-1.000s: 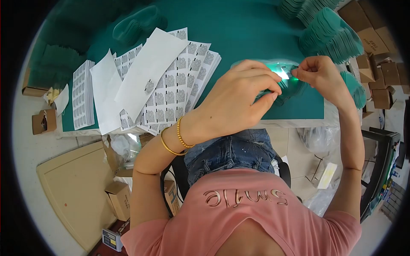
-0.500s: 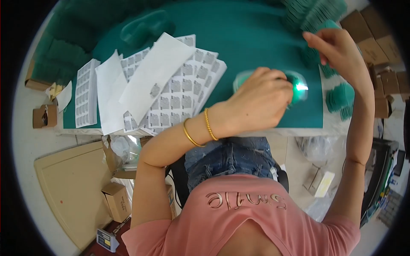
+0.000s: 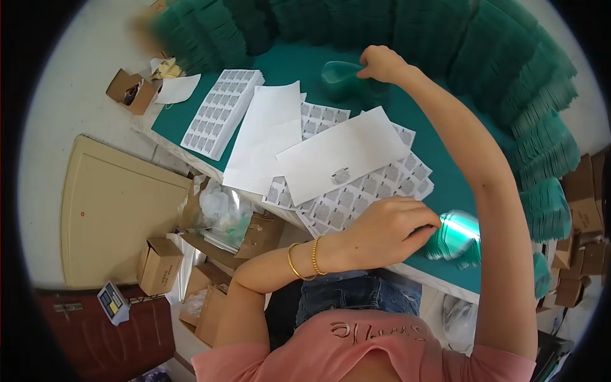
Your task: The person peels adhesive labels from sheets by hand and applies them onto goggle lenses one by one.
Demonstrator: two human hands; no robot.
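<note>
My right hand (image 3: 383, 63) reaches to the far side of the green-topped table. Its fingers close on the edge of a clear green curved plastic piece (image 3: 337, 71). Near the front edge, my left hand (image 3: 388, 230), with two gold bracelets on the wrist, has thumb and fingers pinched together. Its fingertips meet the left edge of a small group of shiny clear green plastic pieces (image 3: 453, 237); what lies in the pinch, if anything, I cannot make out. Printed label sheets (image 3: 337, 207) lie loosely spread between the hands, with a mostly blank white sheet (image 3: 344, 155) on top.
Tall stacks of green plastic pieces (image 3: 356, 22) line the back and right of the table. A thick pile of label sheets (image 3: 223, 111) lies left. An open cardboard box (image 3: 132, 92) stands at the left end; more cartons (image 3: 582, 197) are at the right.
The view has turned left. My right hand has moved from the right-hand stacks to the far plastic piece and grasped it. My left hand has shifted off the pieces to their left edge.
</note>
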